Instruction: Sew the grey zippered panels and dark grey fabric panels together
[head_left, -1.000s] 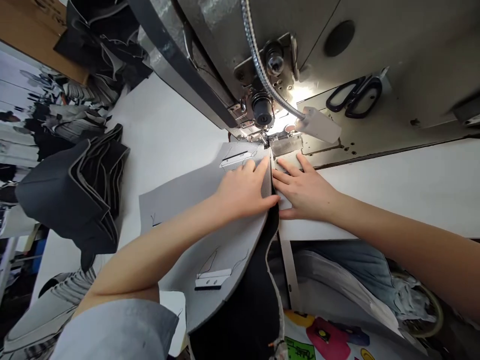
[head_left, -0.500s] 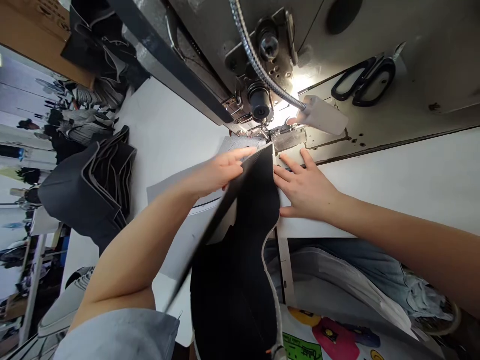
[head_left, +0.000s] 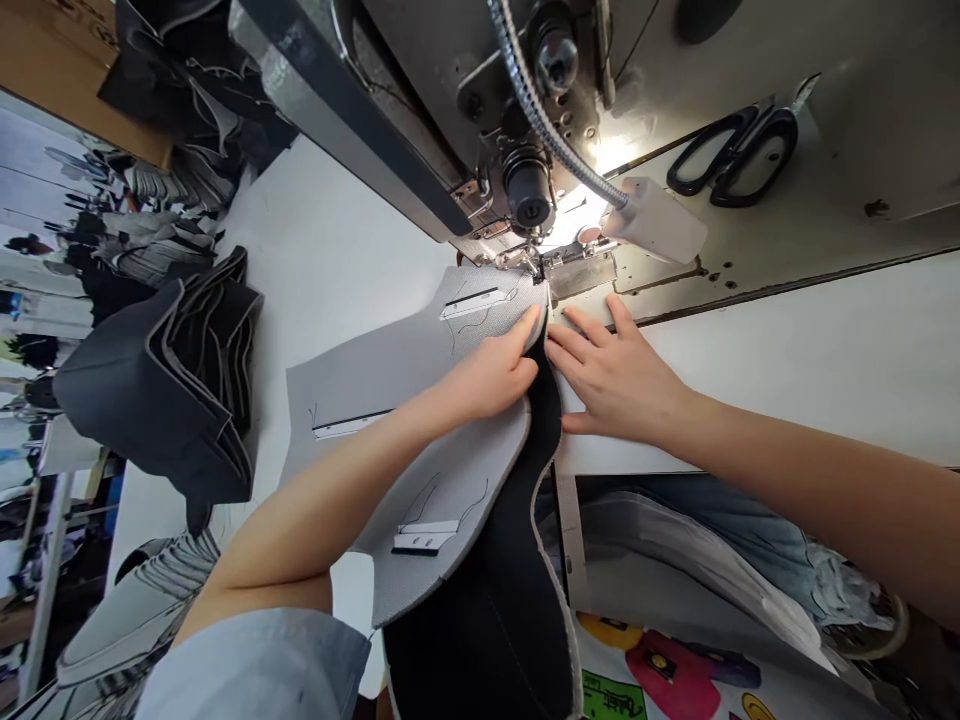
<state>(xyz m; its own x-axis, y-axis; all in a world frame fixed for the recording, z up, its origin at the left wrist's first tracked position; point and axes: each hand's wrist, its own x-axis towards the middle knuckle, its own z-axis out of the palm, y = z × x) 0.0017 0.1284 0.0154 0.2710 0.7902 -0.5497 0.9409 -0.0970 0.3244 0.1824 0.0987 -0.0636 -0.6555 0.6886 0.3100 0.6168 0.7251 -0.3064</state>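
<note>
A grey fabric panel (head_left: 390,380) with pocket marks lies on the white table, over a black panel (head_left: 487,620) that hangs off the front edge. My left hand (head_left: 495,370) rests on the grey panel and pinches its right edge with curled fingers, just in front of the presser foot (head_left: 534,262). My right hand (head_left: 619,375) lies flat, fingers stretched out, on the table right beside that edge. The sewing machine head (head_left: 465,110) stands over both hands, its lamp (head_left: 652,220) lit.
A stack of dark cut pieces (head_left: 165,380) sits at the left of the white table (head_left: 825,350). Black scissors (head_left: 739,150) hang on the machine at upper right. Bundled cloth (head_left: 712,570) lies below the table edge. More fabric piles fill the far left.
The grey panel, lifted and folded up by my left hand half a second ago, is laid flat again over the black one. My right hand has hardly moved.
</note>
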